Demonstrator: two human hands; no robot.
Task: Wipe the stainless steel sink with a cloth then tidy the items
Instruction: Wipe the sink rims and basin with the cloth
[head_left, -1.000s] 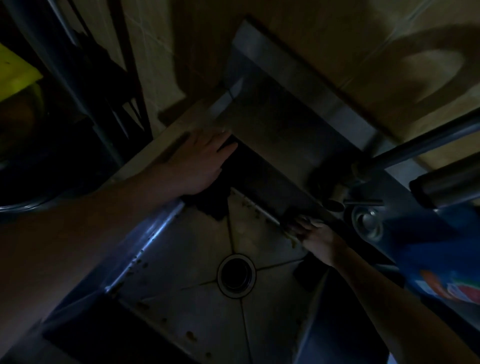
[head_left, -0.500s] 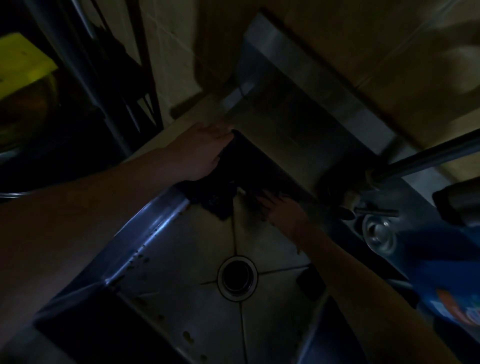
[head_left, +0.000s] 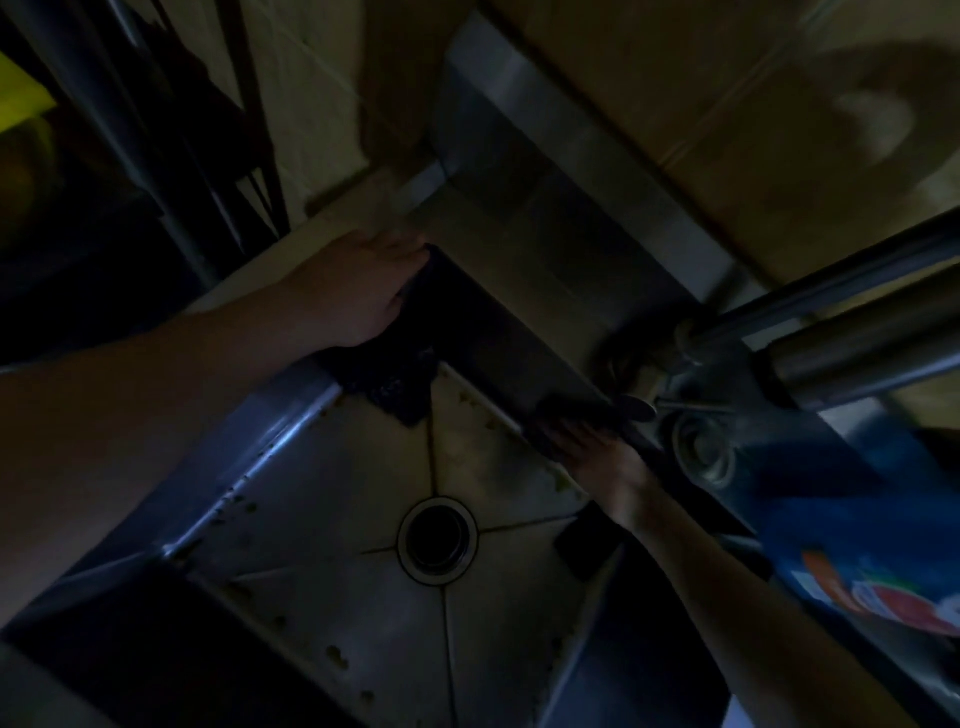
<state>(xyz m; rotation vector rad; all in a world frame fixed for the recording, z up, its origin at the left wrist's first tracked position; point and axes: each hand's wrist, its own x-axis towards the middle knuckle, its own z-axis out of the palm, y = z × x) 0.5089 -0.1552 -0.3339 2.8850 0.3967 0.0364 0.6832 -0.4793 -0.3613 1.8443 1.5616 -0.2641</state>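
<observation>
Right hand (head_left: 597, 454) slid right, fingers (head_left: 569, 434) flat on sink (head_left: 363, 597).

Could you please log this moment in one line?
sink wipe; left hand on dark cloth at corner; right hand pressing far wall

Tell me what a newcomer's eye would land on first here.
Two bare arms reach into the dim sink. The left hand presses a dark cloth over the far left corner, and the right hand lies against the far wall; it is too dark to tell if it holds anything. Next come the round drain mid-floor and the bright blue packet at the right.
</observation>
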